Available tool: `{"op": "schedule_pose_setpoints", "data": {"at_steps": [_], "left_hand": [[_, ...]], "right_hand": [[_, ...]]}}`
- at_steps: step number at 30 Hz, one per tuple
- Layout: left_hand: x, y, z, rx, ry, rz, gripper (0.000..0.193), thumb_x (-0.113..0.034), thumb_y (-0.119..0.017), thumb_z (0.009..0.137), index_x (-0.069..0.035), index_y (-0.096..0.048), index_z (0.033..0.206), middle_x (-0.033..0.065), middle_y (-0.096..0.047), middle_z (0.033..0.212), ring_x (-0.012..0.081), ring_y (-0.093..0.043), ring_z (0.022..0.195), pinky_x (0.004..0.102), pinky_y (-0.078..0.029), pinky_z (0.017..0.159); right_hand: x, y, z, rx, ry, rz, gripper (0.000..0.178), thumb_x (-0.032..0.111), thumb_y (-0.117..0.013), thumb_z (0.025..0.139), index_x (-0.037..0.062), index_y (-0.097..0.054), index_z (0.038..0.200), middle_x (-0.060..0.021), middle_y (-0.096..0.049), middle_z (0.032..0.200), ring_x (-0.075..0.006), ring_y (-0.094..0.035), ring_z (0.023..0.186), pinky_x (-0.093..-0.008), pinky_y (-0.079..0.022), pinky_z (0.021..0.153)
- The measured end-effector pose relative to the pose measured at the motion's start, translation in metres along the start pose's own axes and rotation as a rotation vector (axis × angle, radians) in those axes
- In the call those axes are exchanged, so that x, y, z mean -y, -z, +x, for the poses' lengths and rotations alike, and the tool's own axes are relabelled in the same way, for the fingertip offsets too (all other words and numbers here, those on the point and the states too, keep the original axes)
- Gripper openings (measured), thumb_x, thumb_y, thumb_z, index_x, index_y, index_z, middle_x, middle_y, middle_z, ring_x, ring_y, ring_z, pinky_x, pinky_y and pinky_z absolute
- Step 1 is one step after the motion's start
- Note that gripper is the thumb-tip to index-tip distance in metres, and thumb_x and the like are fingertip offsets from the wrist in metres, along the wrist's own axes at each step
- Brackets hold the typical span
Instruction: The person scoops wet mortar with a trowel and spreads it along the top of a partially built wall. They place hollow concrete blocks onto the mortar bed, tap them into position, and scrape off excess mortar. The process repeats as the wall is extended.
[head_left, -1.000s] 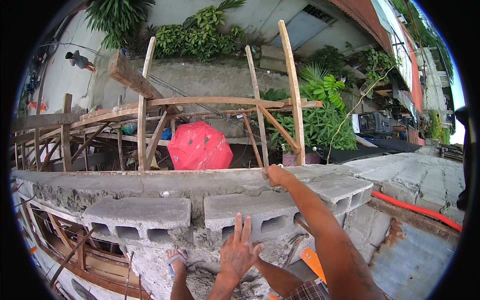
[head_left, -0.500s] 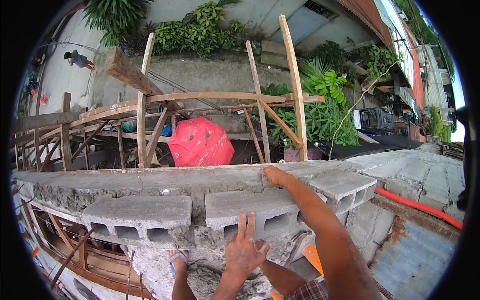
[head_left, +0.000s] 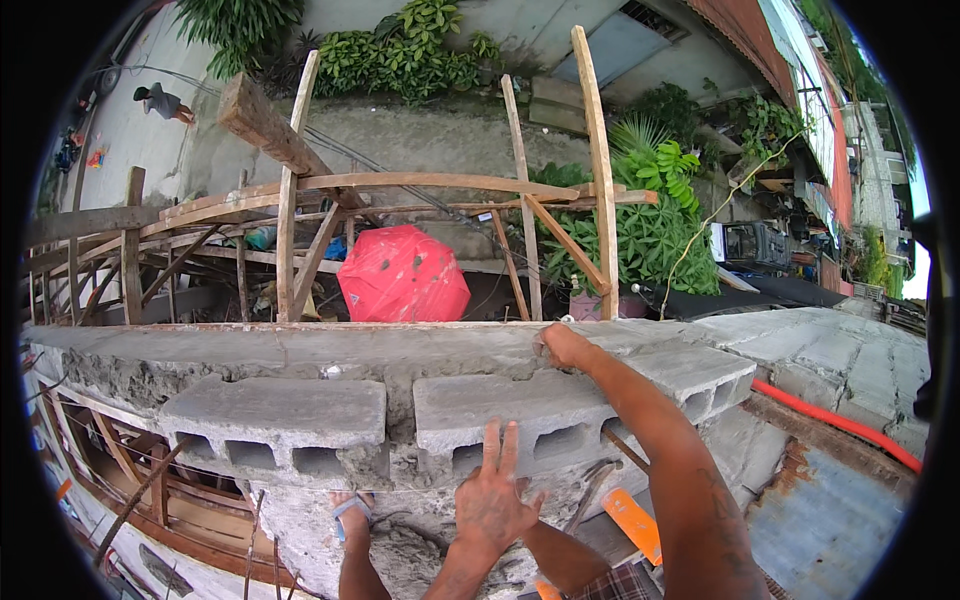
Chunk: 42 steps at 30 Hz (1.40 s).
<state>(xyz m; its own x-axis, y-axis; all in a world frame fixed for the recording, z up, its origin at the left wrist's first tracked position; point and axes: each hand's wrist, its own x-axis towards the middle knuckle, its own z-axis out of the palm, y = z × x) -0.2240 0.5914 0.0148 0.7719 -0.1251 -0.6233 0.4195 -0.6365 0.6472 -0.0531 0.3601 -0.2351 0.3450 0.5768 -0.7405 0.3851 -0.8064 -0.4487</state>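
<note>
A grey hollow concrete block (head_left: 510, 400) lies on the wall, its hollow cells facing me. My left hand (head_left: 495, 505) rests against this near face with its fingers stretched out. Behind the block's far edge, my right hand (head_left: 563, 347) has its fingers curled down at the wet mortar (head_left: 460, 365); whatever they may hold is hidden. A second hollow block (head_left: 275, 410) lies to the left, across a mortar-filled gap. Further right is another block (head_left: 685, 370). A thin string (head_left: 420, 490) runs below the near faces.
Wooden posts and rails (head_left: 600, 180) rise beyond the wall, above a drop to a lane. A red umbrella (head_left: 402, 275) is down there, and a person (head_left: 163, 103) farther off. Near me are my sandalled foot (head_left: 350, 512), an orange object (head_left: 632, 522), a red pipe (head_left: 840, 425) and rusty roofing sheet (head_left: 830, 510).
My right hand has slid slightly to the right along the block's far edge. My left hand stays against the near face, and the whole view has shifted a little.
</note>
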Motion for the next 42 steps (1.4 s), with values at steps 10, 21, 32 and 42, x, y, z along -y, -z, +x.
{"op": "schedule_pose_setpoints", "data": {"at_steps": [10,21,32,42], "left_hand": [[0.002,0.001,-0.001,-0.043,-0.046,-0.02,0.104,-0.035,-0.082,0.063,-0.004,-0.028,0.146,0.0226,-0.031,0.148,0.0393,-0.064,0.1,0.0424,-0.057,0.075],[0.006,-0.001,0.0,-0.053,-0.039,-0.03,0.097,-0.036,-0.081,0.064,-0.004,-0.035,0.143,0.0227,-0.033,0.147,0.0376,-0.066,0.097,0.0411,-0.057,0.075],[0.002,0.001,0.0,-0.112,-0.115,-0.001,0.093,-0.03,-0.079,0.064,-0.003,-0.035,0.142,0.0246,-0.036,0.145,0.0402,-0.065,0.096,0.0418,-0.057,0.075],[0.013,-0.01,-0.006,-0.234,-0.117,-0.024,0.091,-0.014,-0.08,0.064,-0.009,-0.036,0.143,0.0216,-0.027,0.151,0.0413,-0.054,0.118,0.0419,-0.054,0.085]], "right_hand": [[0.005,-0.003,0.006,0.038,0.073,-0.109,0.027,-0.006,-0.064,0.058,0.0033,-0.07,0.082,-0.0213,-0.066,0.087,-0.0375,-0.064,0.091,-0.0416,-0.052,0.08],[0.02,0.002,0.019,0.168,0.203,-0.304,0.016,-0.002,-0.066,0.056,0.0009,-0.068,0.071,-0.0209,-0.067,0.08,-0.0384,-0.065,0.083,-0.0431,-0.053,0.074],[0.015,0.002,0.016,0.106,0.139,-0.238,0.025,-0.001,-0.068,0.056,0.0093,-0.073,0.078,-0.0171,-0.069,0.083,-0.0342,-0.067,0.086,-0.0408,-0.053,0.075],[0.012,0.003,0.003,0.149,0.01,-0.09,0.034,-0.006,-0.064,0.063,0.0127,-0.075,0.089,-0.0186,-0.069,0.092,-0.0349,-0.067,0.09,-0.0399,-0.054,0.079]]}}
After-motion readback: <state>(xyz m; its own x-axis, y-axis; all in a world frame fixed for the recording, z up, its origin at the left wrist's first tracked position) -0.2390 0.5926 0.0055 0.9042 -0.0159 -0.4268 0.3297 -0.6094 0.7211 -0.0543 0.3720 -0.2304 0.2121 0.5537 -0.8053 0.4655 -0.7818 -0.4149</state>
